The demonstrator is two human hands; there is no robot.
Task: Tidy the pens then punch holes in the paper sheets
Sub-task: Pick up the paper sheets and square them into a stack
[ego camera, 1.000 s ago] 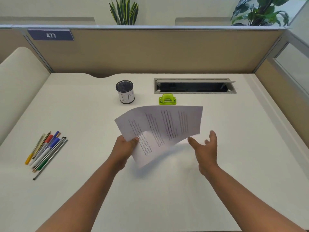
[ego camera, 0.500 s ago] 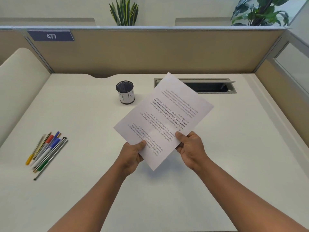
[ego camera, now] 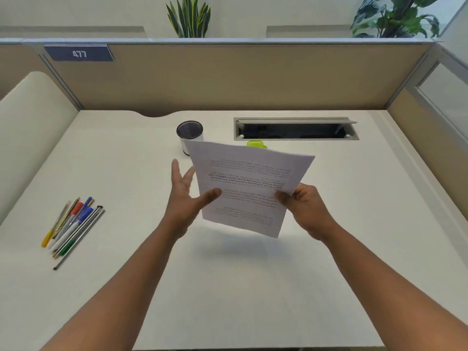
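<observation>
Grip on the paper sheets (ego camera: 249, 184) is now passed over: they are pinched by the right hand (ego camera: 305, 207) alone at their right edge, held above the surface (ego camera: 253, 287). Left hand (ego camera: 183, 198) has let go, fingers spread, thumb just touching. Pens (ego camera: 72, 228) still lie loose at left, pen cup (ego camera: 190, 135) far off. Hole punch (ego camera: 256, 144) is half hidden behind the sheets. Tidying not done.

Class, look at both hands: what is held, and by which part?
The right hand pinches the white printed paper sheets at their lower right edge; the left hand is open beside them.
</observation>
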